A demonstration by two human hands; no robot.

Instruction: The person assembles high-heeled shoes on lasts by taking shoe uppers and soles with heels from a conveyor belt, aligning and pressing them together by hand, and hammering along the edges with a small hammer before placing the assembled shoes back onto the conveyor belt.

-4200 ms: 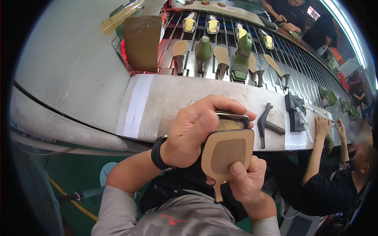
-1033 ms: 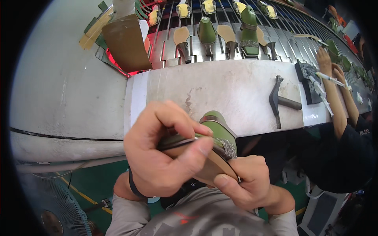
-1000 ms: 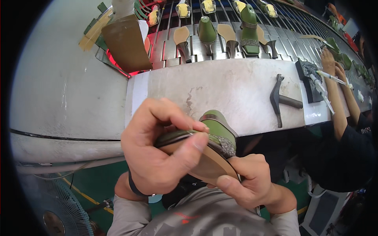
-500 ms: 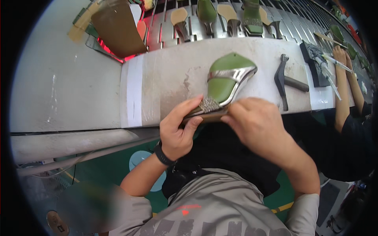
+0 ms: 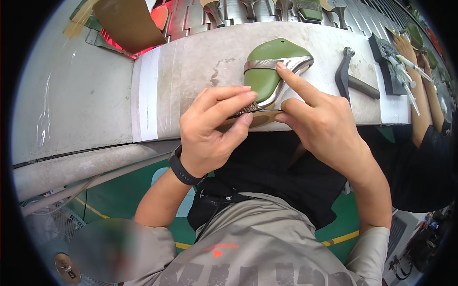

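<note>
A shoe on a green last lies at the front edge of the bench. A silver strap crosses the green form, and its glittery toe is partly hidden by my fingers. My left hand is closed around the toe end, thumb below and fingers above. At the near side a brown sole shows between my hands. My right hand pinches the shoe's edge beside the sole with thumb and bent fingers, while its index finger reaches out onto the silver strap.
To the right lies a hammer. Beyond it stands a black block with white syringe-like tubes. A co-worker's hand works at far right. Several shoes line the slatted conveyor. A brown board leans at upper left.
My right index finger has stretched out onto the silver strap. The shoe and both hands appear higher in the picture, as does the whole bench. My left hand keeps hold of the toe.
</note>
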